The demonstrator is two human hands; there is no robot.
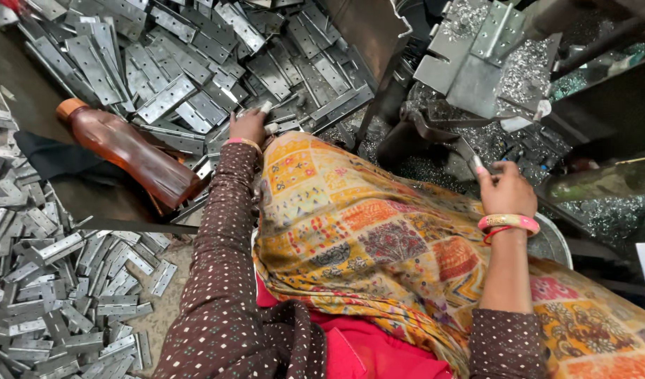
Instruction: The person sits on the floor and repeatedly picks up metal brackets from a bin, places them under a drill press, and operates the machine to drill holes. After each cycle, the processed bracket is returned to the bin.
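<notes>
Left hand: the left hand (247, 126) reaches far out to the big pile of metal plates (196, 63). Its fingers are curled together on one small plate from the pile (265, 107), just at the near edge of the heap.
Right hand: the right hand (506, 189) is on the right, up by the dark machine (435, 133). Its fingers pinch together on a small flat metal piece (479, 163).
Bangles: a pink and gold bangle (508, 222) sits on the right wrist. A thin one (242, 142) sits on the left wrist.
Bottle: a brown bottle with an orange cap (129, 152) lies tilted on the left, just beside the big pile.
Near pile: more small metal plates (49, 295) lie in a heap at the near left.
Lap: a yellow patterned cloth (378, 245) covers the lap between the two arms.
Shavings: shiny metal bits (526, 70) lie around the machine, far right.
</notes>
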